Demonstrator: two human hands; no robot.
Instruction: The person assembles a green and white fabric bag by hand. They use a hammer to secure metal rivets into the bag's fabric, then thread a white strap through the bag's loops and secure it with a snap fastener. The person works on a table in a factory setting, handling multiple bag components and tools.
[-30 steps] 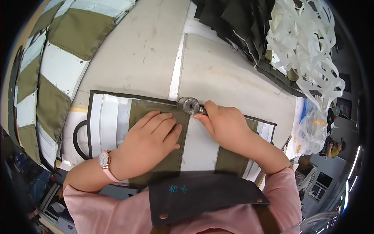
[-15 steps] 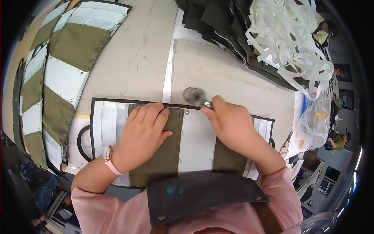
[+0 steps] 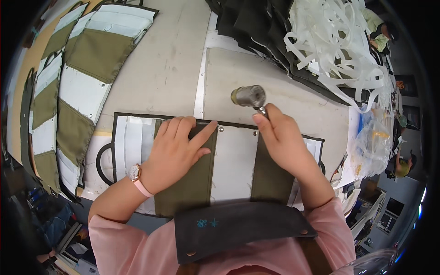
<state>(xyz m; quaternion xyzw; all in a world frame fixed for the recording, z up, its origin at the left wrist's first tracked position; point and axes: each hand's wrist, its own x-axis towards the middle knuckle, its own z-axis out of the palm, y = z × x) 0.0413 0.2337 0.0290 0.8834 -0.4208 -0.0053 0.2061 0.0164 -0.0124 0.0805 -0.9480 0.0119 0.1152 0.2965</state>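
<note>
A hammer (image 3: 250,96) with a cylindrical metal head is gripped by its handle in my right hand (image 3: 285,142), fingers closed round it. Its head is raised over the worktable, beyond the far edge of a bag panel. That panel (image 3: 233,160) lies in front of me, olive and white with dark binding and a black looped handle (image 3: 103,164) at its left side. Two small metal studs, a left one (image 3: 221,129) and a right one (image 3: 255,133), sit near the white strip's far edge. My left hand (image 3: 178,149) rests flat on the olive part, index finger stretched toward the left stud.
Stacked olive-and-white bag panels (image 3: 85,105) lie at the left. Dark fabric pieces (image 3: 256,27) and a heap of white strapping (image 3: 334,50) cover the far right. A clear plastic bag (image 3: 378,146) is at the right edge. Other people (image 3: 380,36) are farther right.
The hammer has moved up and to the right, away from the panel edge. My left index finger has stretched out toward the left stud. The right stud has come into view.
</note>
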